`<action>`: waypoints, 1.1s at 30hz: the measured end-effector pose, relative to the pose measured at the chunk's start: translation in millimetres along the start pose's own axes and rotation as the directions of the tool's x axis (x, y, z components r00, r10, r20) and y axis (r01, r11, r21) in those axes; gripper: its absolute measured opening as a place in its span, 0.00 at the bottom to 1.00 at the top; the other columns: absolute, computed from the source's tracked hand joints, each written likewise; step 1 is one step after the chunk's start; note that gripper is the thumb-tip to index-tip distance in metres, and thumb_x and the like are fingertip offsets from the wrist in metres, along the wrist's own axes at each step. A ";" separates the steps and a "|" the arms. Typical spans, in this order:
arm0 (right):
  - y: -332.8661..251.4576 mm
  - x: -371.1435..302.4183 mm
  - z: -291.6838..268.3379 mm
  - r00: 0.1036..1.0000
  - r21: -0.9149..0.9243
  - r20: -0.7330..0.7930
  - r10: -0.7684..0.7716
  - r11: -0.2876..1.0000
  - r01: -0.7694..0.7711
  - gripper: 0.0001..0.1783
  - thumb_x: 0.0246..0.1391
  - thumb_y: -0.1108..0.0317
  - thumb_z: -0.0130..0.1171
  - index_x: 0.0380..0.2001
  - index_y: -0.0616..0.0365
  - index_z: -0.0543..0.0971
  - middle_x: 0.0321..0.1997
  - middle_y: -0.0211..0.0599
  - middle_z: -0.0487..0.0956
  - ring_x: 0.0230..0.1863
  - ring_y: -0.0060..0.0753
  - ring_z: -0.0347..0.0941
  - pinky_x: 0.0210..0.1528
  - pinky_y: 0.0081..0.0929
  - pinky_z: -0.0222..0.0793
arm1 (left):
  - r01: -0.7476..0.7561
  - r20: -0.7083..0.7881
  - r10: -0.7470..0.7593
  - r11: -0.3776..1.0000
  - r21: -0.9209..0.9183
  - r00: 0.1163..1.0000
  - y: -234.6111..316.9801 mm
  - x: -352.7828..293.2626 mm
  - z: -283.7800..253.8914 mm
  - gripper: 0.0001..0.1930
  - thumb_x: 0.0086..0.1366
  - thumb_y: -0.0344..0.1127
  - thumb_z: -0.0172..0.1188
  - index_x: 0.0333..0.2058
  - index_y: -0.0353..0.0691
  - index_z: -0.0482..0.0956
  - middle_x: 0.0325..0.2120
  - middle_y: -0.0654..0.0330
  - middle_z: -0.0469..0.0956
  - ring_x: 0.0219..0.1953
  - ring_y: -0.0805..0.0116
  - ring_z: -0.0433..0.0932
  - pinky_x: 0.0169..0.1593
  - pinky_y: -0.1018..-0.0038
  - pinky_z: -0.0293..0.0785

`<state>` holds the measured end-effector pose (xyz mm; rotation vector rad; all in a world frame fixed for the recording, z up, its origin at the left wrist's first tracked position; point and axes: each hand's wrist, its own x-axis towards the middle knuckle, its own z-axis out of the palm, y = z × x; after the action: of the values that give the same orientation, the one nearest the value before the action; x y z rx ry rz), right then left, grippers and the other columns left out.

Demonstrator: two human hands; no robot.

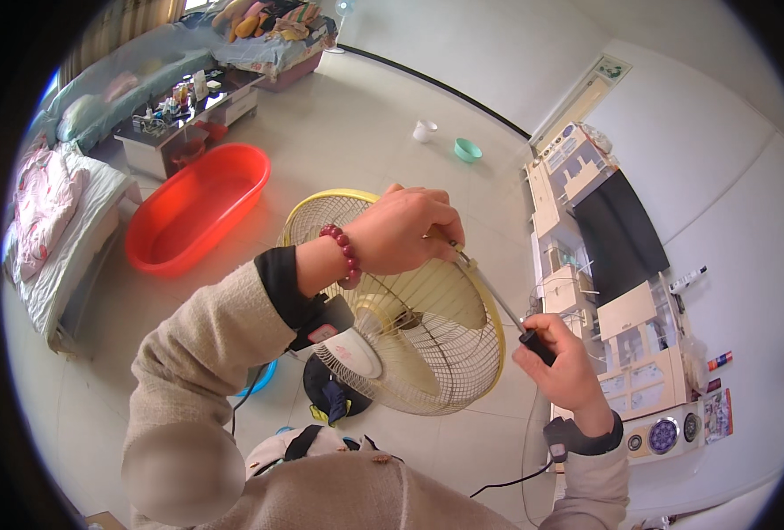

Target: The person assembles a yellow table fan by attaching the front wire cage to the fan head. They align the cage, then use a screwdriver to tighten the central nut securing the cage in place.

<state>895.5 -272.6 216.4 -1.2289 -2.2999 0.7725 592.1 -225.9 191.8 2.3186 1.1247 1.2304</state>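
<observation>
An electric fan [427,353] with a wire guard, yellow rim and pale yellow blades stands tilted in front of me. My left hand [405,231], a dark red bead bracelet at its wrist, reaches over the guard. Its fingers are closed at the rim beside a small clip [464,260], and part of their grip is hidden. In my right hand [562,364] is a screwdriver [537,346] with a black handle. Its metal shaft slants up and left, and the tip meets the rim by the clip, close to my left fingers.
A red oval tub [199,212] lies on the floor at left, near a low table [149,150] holding several small items. A white cup [425,132] and green basin [468,150] sit farther off. Along the right wall stands a cabinet [644,380] with a black television [617,238].
</observation>
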 end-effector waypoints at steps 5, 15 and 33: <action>2.3 -2.7 8.5 0.964 -0.279 -0.151 -0.219 0.945 0.170 0.15 0.54 0.71 0.64 0.44 0.62 0.75 0.31 0.45 0.79 0.29 0.42 0.76 0.32 0.32 0.72 | 0.006 0.021 -0.005 0.999 -0.044 1.000 0.2 0.6 0.4 0.08 0.53 0.28 0.67 0.34 0.36 0.83 0.31 0.56 0.78 0.35 0.60 0.81 0.41 0.69 0.76; -4.7 -6.3 3.9 0.984 -0.281 -0.085 -0.159 0.951 0.129 0.14 0.62 0.69 0.54 0.47 0.66 0.74 0.29 0.46 0.78 0.23 0.42 0.75 0.25 0.28 0.69 | 0.015 0.005 -0.015 0.997 -0.078 1.000 2.1 5.1 8.3 0.07 0.54 0.30 0.65 0.32 0.36 0.82 0.32 0.54 0.78 0.36 0.56 0.80 0.44 0.67 0.75; 6.7 -2.2 11.8 0.846 -0.758 -0.075 -0.528 0.581 0.296 0.19 0.54 0.74 0.61 0.49 0.64 0.74 0.32 0.42 0.76 0.30 0.44 0.74 0.34 0.35 0.72 | 0.048 0.045 -0.048 0.999 0.009 0.998 5.2 1.4 6.5 0.08 0.57 0.29 0.65 0.37 0.37 0.82 0.34 0.59 0.78 0.39 0.62 0.79 0.46 0.70 0.75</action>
<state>893.8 -274.6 203.0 -0.8861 -2.5386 -0.5483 600.3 -227.5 191.6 2.2991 1.1646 1.1535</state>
